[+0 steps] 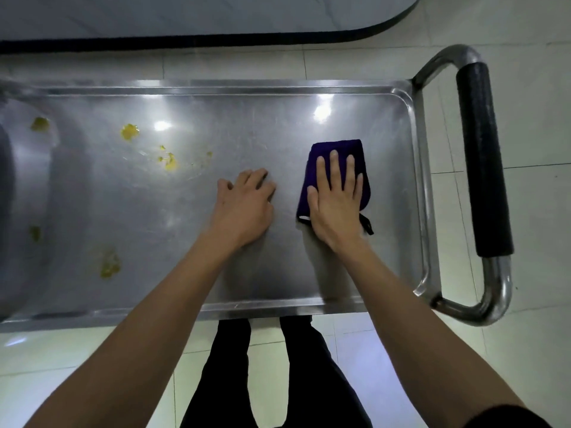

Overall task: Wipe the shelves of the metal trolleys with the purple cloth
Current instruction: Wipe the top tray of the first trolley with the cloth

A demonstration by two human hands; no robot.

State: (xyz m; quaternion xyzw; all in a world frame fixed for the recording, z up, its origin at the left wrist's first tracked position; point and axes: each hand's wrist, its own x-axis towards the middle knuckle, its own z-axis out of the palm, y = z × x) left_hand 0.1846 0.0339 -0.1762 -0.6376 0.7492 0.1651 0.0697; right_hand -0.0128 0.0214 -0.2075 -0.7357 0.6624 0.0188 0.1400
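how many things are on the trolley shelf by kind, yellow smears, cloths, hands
yellow smears: 6 patches or clusters, all on the left half of the trolley shelf
purple cloth: 1, under the right hand
hands: 2, left hand resting on bare metal
total: 9

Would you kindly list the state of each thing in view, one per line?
Cloth: folded, flat on the shelf under the right hand.
Shelf: clean and shiny near the handle, yellow spots on the far side.
Right hand: flat, fingers straight, pressing the cloth.
Left hand: on the bare shelf, fingers loosely curled, holding nothing.
Handle: untouched.
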